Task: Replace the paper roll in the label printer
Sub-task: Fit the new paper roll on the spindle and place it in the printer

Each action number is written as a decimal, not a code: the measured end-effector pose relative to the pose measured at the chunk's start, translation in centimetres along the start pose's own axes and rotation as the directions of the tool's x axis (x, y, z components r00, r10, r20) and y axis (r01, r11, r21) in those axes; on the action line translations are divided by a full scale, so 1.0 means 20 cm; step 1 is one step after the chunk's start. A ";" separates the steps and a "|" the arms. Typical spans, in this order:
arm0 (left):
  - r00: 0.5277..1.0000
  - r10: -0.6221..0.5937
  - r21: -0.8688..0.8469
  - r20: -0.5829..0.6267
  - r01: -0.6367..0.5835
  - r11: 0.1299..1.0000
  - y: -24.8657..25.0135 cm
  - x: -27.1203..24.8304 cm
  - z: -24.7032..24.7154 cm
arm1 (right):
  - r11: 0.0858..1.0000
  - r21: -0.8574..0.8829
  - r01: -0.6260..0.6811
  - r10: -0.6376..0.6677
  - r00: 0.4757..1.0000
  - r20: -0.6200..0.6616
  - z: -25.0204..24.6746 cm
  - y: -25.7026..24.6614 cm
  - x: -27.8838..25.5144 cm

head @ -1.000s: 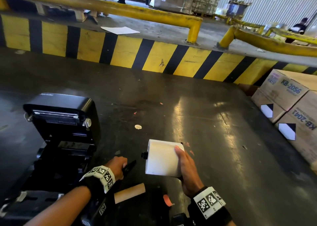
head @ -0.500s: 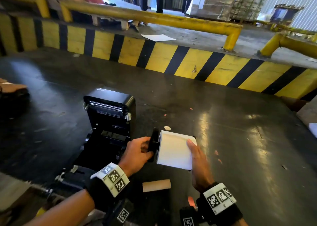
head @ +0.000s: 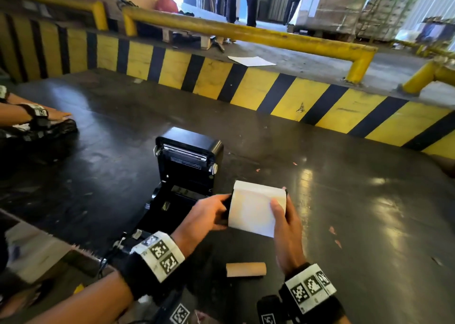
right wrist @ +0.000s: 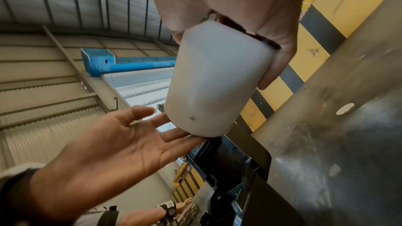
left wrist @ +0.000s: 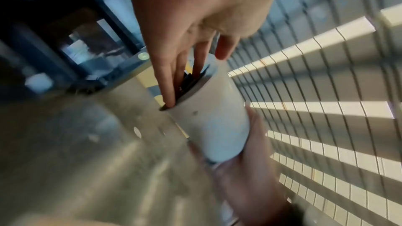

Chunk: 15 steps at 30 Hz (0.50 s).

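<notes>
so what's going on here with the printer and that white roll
A person is fitting a new paper roll for the label printer, which sits open on the floor. The right hand grips the roll; the left hand presses straight fingers against the black holder at its end. An empty cardboard tube lies nearby.

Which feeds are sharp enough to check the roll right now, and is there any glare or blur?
Head view: sharp, glare streaks on the floor, paper roll clear. Left wrist: motion-blurred, printer smeared. Right wrist: roll fairly sharp, backlit by bright wall panels.
</notes>
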<state>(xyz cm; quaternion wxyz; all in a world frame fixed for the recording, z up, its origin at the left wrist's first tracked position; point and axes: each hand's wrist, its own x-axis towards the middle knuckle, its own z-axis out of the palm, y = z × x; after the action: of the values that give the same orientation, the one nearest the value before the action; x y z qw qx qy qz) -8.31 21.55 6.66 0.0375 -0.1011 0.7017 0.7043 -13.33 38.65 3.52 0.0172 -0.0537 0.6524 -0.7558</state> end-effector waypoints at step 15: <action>0.992 -0.092 -0.176 -0.087 0.075 0.981 0.06 0.01 -0.41 | 0.968 -0.201 0.152 -0.148 0.988 0.037 0.46 0.05 -0.09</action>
<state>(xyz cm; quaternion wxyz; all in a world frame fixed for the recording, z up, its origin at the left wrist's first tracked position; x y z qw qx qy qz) -8.01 13.27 7.82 0.0247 -0.1667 0.6342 0.7546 -10.65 29.67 3.69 -0.0385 -0.1126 0.7199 -0.6838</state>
